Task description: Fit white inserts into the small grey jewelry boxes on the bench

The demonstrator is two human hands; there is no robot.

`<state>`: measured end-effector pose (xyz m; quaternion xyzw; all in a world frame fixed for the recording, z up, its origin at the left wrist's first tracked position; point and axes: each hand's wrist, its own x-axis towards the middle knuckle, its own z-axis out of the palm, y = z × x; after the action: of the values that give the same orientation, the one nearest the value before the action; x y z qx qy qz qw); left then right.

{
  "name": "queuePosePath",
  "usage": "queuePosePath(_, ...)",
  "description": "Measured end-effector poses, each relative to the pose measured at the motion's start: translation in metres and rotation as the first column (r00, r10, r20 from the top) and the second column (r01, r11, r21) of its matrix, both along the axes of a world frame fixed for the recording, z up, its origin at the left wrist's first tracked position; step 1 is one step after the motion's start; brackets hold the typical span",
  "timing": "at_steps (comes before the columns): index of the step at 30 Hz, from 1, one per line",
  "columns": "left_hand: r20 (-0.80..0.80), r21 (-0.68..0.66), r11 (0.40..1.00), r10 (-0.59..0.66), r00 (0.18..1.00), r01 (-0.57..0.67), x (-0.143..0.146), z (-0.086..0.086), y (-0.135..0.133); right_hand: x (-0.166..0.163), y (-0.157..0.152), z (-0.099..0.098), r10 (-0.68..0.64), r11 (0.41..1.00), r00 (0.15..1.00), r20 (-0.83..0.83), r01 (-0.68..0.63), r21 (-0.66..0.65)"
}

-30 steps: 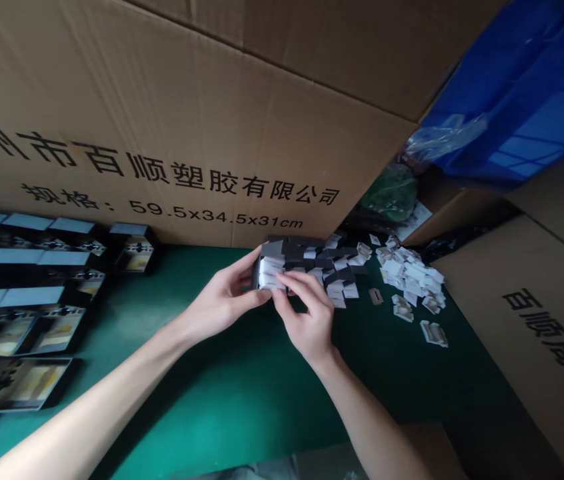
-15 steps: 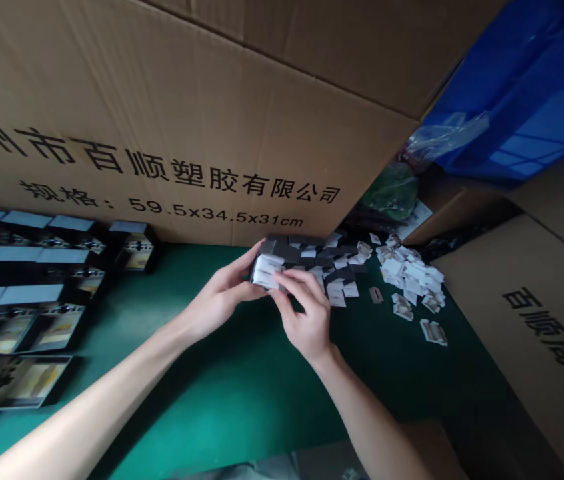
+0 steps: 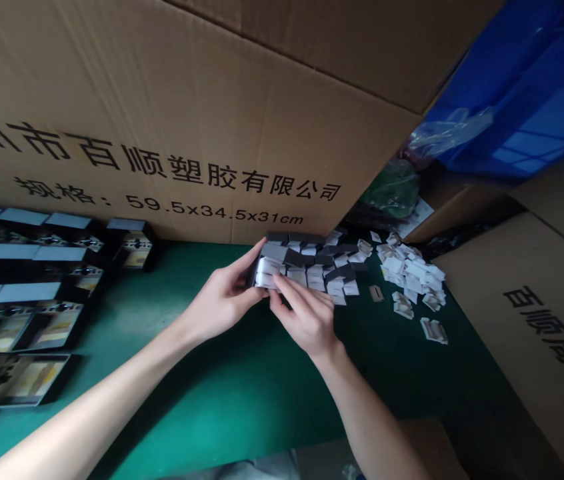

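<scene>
A small black box with a white insert [image 3: 266, 272] in its opening is tilted toward me at the centre of the head view. My left hand [image 3: 222, 301] is closed around the box's left side, thumb below and fingers behind. With thumb and fingertips together, my right hand [image 3: 309, 315] presses at the insert's lower right edge. Just behind and to the right stand several similar black boxes with white inserts [image 3: 316, 275], partly hidden by my hands. Loose folded white pieces [image 3: 412, 270] lie heaped further right, and one small flat piece [image 3: 377, 293] lies apart.
Rows of open black boxes [image 3: 55, 327] with yellowish contents stand at the left on the green table [image 3: 202, 400]. A large printed carton [image 3: 242, 133] walls off the back. Another carton [image 3: 527, 333] bounds the right side, below a blue bin [image 3: 527, 100] and plastic bags [image 3: 392, 190].
The box in my left hand has tipped slightly, and its grey top face shows more. My right fingers have shifted a little lower right along the white insert.
</scene>
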<state>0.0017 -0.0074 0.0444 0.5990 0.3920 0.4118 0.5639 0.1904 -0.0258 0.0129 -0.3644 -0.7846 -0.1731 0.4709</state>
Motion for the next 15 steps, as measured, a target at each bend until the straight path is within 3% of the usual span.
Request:
queuePosePath(6, 0.014, 0.035, 0.999, -0.034, 0.999, 0.033, -0.0029, 0.0061, -0.0025, 0.0017, -0.0032, 0.0029, 0.043, 0.999, 0.999, -0.011, -0.043, 0.001)
queuePosePath(11, 0.163, -0.020, 0.996, -0.080, 0.983, 0.084, -0.0050, 0.0032, -0.0006, 0.0031, -0.0027, 0.0014, 0.077, 0.990, 0.994, -0.072, -0.085, -0.110)
queuePosePath(15, 0.311, -0.076, 0.990, -0.091, 0.946, 0.120, -0.0065, -0.0035, 0.0022, 0.0031, -0.0026, -0.0017, 0.074, 0.989, 0.993, -0.097, -0.086, -0.118)
